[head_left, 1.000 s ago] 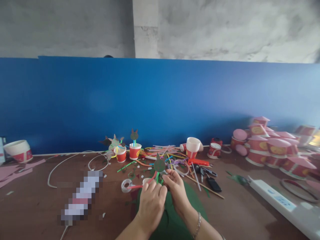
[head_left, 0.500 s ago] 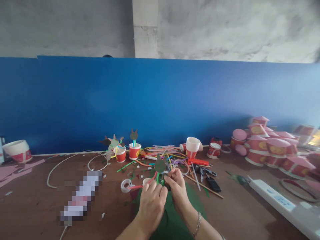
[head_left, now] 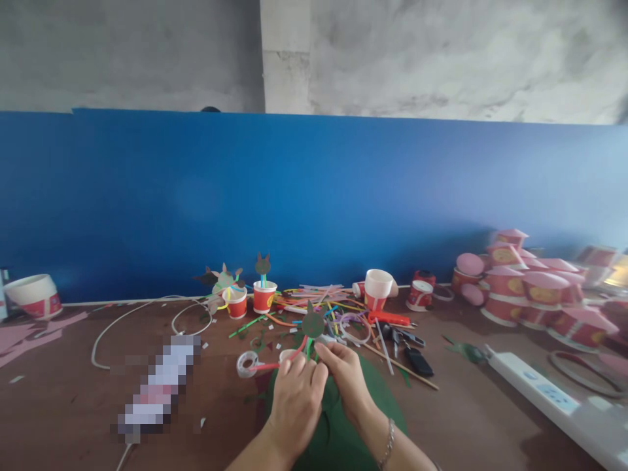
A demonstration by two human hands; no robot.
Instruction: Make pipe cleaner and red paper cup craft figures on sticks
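Observation:
A dark green paper cat-head cutout stands upright on a green straw between my two hands. My left hand is closed, its curled fingers round the lower part of the straw, which they mostly hide. My right hand pinches close beside the straw, just under the cutout; its fingertips are partly covered. Behind my left knuckles shows the white rim of a paper cup. A red straw runs from the tape roll towards my left hand. Green paper lies beneath my hands.
Loose coloured straws lie in a heap behind my hands. Finished-looking cat figures stand in a red paper cup nearby. Right of these are an orange-red tool, keys, a power strip and stacked pink-topped cups. A blue partition rises behind.
My right hand has lowered slightly and moved left, its fingers now more closed by the straw. The cat-head cutout has shifted a little left; my left hand stays almost in place.

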